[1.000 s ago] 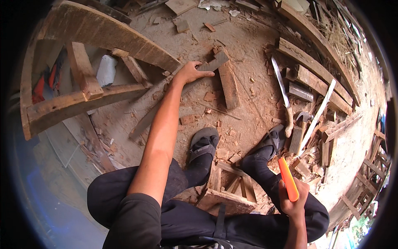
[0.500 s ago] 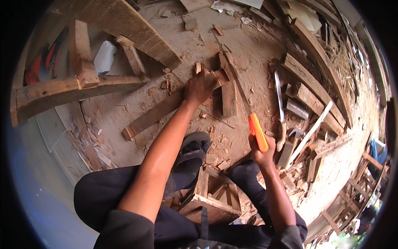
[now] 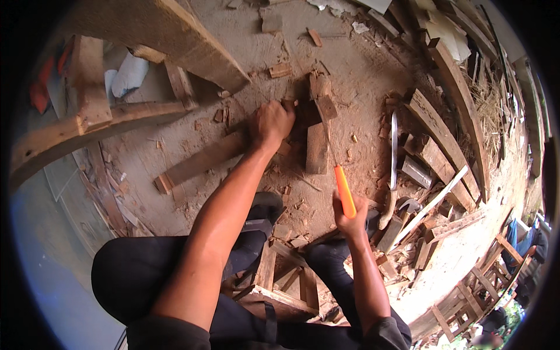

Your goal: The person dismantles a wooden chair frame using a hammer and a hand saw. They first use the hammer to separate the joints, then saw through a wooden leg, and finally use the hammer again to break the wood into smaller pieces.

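My right hand [image 3: 352,214] is wrapped round the orange handle [image 3: 345,191] of a handsaw. Its thin blade [image 3: 332,146] runs away from me, edge-on, to the right end of a brown wooden beam [image 3: 204,156]. That beam lies slantwise, its right end across a shorter wood block [image 3: 317,151] on the ground. Pressing down on the beam left of the block is my left hand [image 3: 273,124], fingers curled round it. The far part of the blade is hard to make out beside the beam's end.
A machete [image 3: 394,154] and a hammer [image 3: 409,205] lie to the right, beside stacked planks [image 3: 440,134]. A heavy timber frame [image 3: 140,116] stands at the left. A small wooden box-like frame [image 3: 280,297] sits between my legs. Chips and sawdust litter the ground.
My right hand and the saw have moved left and a little toward me, and the blade shows shorter. My left hand stays on the beam. The view has shifted slightly.
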`<state>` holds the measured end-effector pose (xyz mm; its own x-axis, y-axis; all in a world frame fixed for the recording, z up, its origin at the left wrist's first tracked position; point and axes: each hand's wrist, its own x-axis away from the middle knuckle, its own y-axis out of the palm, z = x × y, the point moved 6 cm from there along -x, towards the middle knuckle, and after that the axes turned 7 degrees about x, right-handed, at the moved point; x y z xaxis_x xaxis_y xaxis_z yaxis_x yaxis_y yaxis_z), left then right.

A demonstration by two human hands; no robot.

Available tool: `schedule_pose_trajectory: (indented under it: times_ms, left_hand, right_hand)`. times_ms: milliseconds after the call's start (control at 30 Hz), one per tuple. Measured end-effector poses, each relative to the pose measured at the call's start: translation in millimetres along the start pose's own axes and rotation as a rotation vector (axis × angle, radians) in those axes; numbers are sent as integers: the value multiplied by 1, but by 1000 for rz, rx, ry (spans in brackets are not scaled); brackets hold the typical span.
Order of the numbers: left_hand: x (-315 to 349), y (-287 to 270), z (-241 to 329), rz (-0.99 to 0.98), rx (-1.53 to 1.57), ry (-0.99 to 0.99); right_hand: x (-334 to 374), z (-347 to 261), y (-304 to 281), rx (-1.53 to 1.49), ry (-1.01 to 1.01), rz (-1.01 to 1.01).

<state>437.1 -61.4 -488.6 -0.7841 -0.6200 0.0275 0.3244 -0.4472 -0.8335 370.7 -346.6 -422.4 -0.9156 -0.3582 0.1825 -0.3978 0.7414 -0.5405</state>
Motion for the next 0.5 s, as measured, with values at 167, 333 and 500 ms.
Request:
schedule_pose_trajectory:
  times_ms: [167,333,500]
  left_hand:
    - [2,-15,17,-160,-49,-98]
    - [7,-7,-2,-111,-130,32]
    - [-5,-9,13,-149,-109,-42]
  right_hand:
    - [96,45,-42,623,-51,-94]
    - [-54,-18,20,66,-65,-14]
    - [108,45,-44,511,-148,-38]
